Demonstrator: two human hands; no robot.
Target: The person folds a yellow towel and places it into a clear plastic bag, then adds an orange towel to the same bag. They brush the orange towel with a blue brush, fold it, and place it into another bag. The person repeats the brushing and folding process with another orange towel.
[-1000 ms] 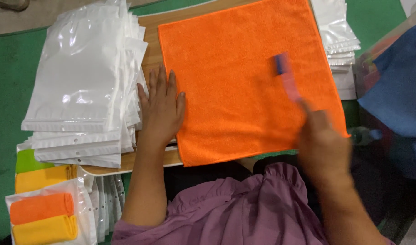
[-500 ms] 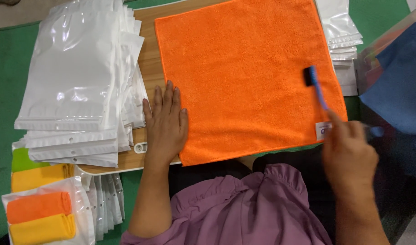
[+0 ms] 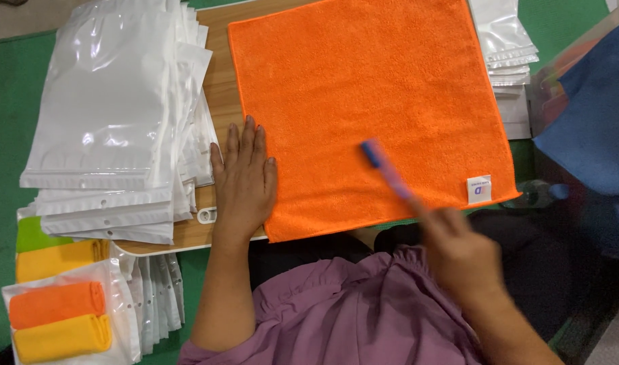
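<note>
From the head camera I look straight down on a wooden board resting on a green surface. An orange microfibre cloth lies spread flat across the middle and right of the board, its near edge hanging just past the board's near edge, with a small white label at its near right corner.

The left hand lies flat, palm down and fingers together, grasping nothing; its fingers press the cloth's near left edge while the rest sits on the bare wood. The right hand is blurred, near the cloth's near edge, and is closed around the handle of a blue brush-like tool, whose blue tip lies over the cloth's near middle. I cannot tell whether the tip touches the cloth.

Containers: a thick stack of clear plastic zip bags sits left of the cloth, overlapping the board's left side, all flat and empty as far as I can see. At the near left, one filled bag holds a rolled orange cloth above a rolled yellow cloth. Just beyond it lie folded yellow and green cloths, partly under the stack. More clear bags are piled at the far right, partly under the spread cloth.

A blue fabric heap fills the right edge. A purple sleeve and shirt cover the near centre.
</note>
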